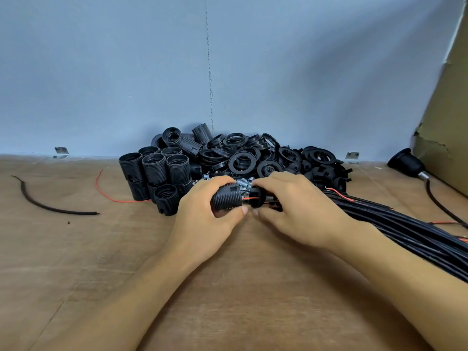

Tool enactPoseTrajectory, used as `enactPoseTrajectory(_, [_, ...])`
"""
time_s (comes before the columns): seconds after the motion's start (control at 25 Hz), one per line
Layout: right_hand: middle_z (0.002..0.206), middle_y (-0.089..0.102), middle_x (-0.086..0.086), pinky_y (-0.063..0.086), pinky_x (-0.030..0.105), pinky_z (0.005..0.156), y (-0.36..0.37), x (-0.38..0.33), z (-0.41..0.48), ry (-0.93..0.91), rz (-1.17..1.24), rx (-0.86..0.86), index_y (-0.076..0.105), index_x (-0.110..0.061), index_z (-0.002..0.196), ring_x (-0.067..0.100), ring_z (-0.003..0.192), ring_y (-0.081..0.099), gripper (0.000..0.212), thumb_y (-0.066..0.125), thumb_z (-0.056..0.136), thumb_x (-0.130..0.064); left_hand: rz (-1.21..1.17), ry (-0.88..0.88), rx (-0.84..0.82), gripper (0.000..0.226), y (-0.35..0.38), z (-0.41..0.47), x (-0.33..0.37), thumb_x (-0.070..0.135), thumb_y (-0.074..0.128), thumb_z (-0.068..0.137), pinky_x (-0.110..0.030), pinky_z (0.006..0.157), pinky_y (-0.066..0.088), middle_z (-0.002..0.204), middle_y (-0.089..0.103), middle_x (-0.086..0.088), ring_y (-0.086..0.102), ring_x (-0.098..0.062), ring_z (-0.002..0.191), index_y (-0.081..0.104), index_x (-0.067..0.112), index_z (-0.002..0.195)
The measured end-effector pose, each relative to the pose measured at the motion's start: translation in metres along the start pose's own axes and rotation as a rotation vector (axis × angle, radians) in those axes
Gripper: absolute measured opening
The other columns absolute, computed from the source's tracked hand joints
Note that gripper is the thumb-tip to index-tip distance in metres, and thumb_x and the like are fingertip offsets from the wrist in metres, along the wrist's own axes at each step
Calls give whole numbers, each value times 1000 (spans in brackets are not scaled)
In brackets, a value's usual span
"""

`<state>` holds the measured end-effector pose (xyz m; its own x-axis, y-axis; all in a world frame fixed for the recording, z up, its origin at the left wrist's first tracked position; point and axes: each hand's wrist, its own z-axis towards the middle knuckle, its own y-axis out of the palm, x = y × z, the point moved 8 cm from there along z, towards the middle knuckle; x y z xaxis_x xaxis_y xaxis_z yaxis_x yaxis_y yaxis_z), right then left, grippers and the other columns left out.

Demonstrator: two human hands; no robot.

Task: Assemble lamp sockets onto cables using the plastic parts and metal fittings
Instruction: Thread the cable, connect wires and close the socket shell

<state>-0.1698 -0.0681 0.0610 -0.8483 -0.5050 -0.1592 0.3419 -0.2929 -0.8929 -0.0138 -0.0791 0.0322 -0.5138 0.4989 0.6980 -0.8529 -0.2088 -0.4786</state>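
My left hand (202, 211) grips a black threaded socket barrel (226, 200) lying on its side above the wooden table. My right hand (298, 206) holds a black socket cap (257, 198) just to the right of the barrel. A thin red wire (249, 198) runs across the small gap between the two parts. The cable behind the cap is hidden under my right palm. Small metal fittings (244, 183) lie in a heap just behind my fingers.
Upright black socket barrels (154, 168) stand at the left of the pile, black rings (240, 160) behind it. A bundle of black cables (405, 229) runs off right. A finished socket (407, 162) lies by a cardboard box (448, 122). Loose black (50, 209) and red (114, 198) wire scraps lie left.
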Motion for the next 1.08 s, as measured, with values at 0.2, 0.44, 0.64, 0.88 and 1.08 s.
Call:
enactPoseTrajectory(0.2, [105,52,-3,45,37,78,5,-10,-8,22,49,43,55,-21,134,24,89,56,43,62,92,-23,26,18,-76,41,10,-3,3,50,76,77,-14,80,41,104,57,21,56,5,101,59,45,115])
enactPoseTrajectory(0.44, [103,53,3,42,36,75,10,-21,-11,-12,-13,13,59,-12,127,28,84,53,37,60,89,-11,63,-38,-87,38,13,-4,4,69,65,73,-14,71,39,97,55,16,54,4,94,55,41,97])
enactPoseTrajectory(0.64, [105,52,5,43,36,83,14,-27,-12,-46,32,-23,58,-6,123,28,90,53,37,60,86,-3,30,-99,-17,43,10,-2,4,56,78,65,-22,66,44,80,60,7,56,-7,75,55,24,81])
enactPoseTrajectory(0.88, [107,51,5,43,37,87,21,-24,-14,-42,53,-40,56,-6,121,28,96,53,34,58,87,-4,-11,-167,-90,31,19,-3,1,43,79,74,-18,60,41,79,60,7,53,-4,70,56,24,81])
enactPoseTrajectory(1.08, [109,50,5,42,35,89,23,-23,-15,-44,40,-51,56,-5,120,27,98,53,35,59,86,-4,3,-123,-138,20,21,-1,3,36,75,79,-18,59,38,82,60,9,54,-3,73,58,26,81])
